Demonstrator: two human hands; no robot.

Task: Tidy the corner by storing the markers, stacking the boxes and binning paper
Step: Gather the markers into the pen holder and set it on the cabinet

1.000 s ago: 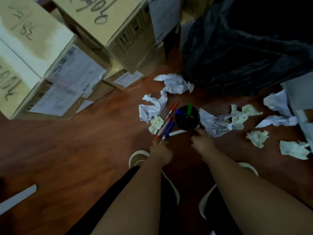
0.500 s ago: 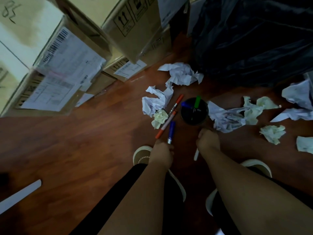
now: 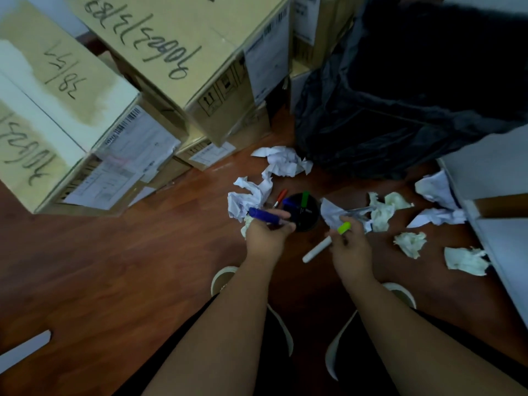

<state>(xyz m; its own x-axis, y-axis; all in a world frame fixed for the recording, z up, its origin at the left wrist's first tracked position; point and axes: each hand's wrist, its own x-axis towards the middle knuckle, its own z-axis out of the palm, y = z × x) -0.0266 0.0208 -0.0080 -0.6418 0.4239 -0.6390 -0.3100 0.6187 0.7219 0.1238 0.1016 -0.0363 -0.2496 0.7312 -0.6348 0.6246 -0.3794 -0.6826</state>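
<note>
The left hand (image 3: 267, 234) grips a blue-capped marker (image 3: 264, 215) with its fingers curled round the barrel, the cap pointing left and the marker lying roughly level, just beside the round black pen cup (image 3: 300, 211) on the wooden floor (image 3: 128, 267); held there, it looks ready to be tipped into the cup, which already holds a green-capped marker (image 3: 305, 198) standing on end and something blue beside it; the right hand (image 3: 350, 242) pinches a white marker with a lime-green cap (image 3: 325, 242), cap up and barrel slanting down to the left, close to the cup on its other side, so both hands seem to be feeding the same container; an orange-red marker (image 3: 281, 197) lies on the floor, just left of the cup, judged next for storing; crumpled white and pale-green paper (image 3: 283, 161) lies scattered around the cup, near the black bin bag (image 3: 400, 110), not yet binned; labelled cardboard boxes (image 3: 177, 52) sit stacked askew at the left, so stacking remains.
</note>
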